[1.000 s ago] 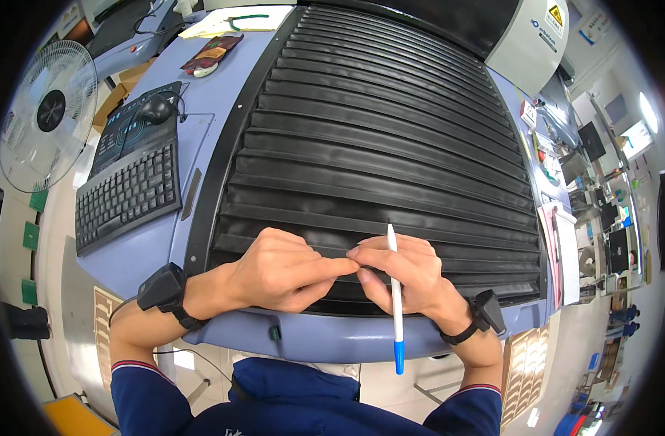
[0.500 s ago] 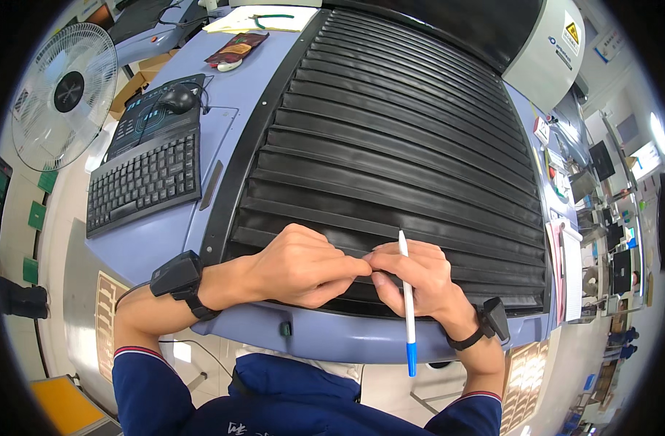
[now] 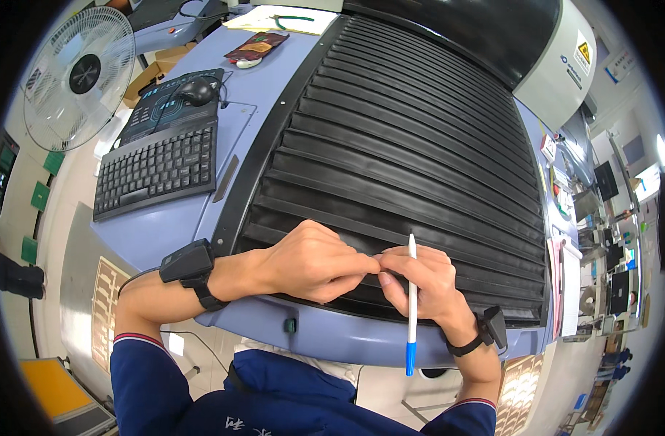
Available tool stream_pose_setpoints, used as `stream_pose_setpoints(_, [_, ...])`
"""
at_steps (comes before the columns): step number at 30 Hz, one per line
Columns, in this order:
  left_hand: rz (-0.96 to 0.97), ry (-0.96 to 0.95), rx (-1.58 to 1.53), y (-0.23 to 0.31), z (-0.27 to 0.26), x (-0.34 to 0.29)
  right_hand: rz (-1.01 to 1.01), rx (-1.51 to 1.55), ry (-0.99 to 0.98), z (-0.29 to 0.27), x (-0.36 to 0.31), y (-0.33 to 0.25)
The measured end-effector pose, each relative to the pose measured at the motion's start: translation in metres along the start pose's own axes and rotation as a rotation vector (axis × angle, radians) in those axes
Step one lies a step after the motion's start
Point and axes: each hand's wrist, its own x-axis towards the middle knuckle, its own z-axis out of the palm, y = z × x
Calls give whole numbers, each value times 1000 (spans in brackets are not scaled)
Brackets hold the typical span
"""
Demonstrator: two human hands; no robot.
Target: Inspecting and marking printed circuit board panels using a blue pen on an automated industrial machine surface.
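- your right hand (image 3: 430, 285) has the pen (image 3: 412, 305), lying across its fingers; its white end points ahead of the grip and its blue end hangs back toward you. exactly which fingers pinch it, i cannot tell.
- your left hand (image 3: 318, 265) is drawn in narrow, fingers curled, its fingertips touching those of the right hand just left of the pen. whether anything small sits between them, i cannot tell.
- for fine fingertip contact like this, light pressure and level wrists seem best; let the right hand's other fingers steady the pen so it doesn't roll or slip.
- mind the pen's blue end: it reaches back over the blue front edge (image 3: 361, 343), so a low wrist could knock it there.
- beneath and ahead of the grip runs the black pleated cover (image 3: 412, 156); its ridges could catch the pen's white end, so lift slightly before moving forward.
- the widest room looks to be straight ahead, over that cover.
- farther left of the grip sit the keyboard (image 3: 158, 171) and, beyond it, the mouse (image 3: 197, 91); to the right, past the cover's side, lies the notepad (image 3: 569, 283). sideways sweeps are best short.
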Motion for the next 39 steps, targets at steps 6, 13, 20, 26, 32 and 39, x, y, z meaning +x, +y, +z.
stream_pose_setpoints(6, [2,-30,-29,1,-1,-3,17,-9,-30,-1,1,-4])
stream_pose_setpoints(13, [18,-7,-17,1,-1,-2,-6,-29,-15,2,3,-2])
stream_pose_setpoints(20, [14,1,-23,-3,-1,-1,3,-34,-21,1,4,1])
stream_pose_setpoints(26, [11,-16,-21,-2,-4,-6,7,15,-62,1,8,-2])
stream_pose_setpoints(32, [6,-31,-22,3,0,-3,21,-9,-79,-2,0,-3])
stream_pose_setpoints(39, [-11,-14,35,-1,4,-9,72,-51,-72,0,1,-7])
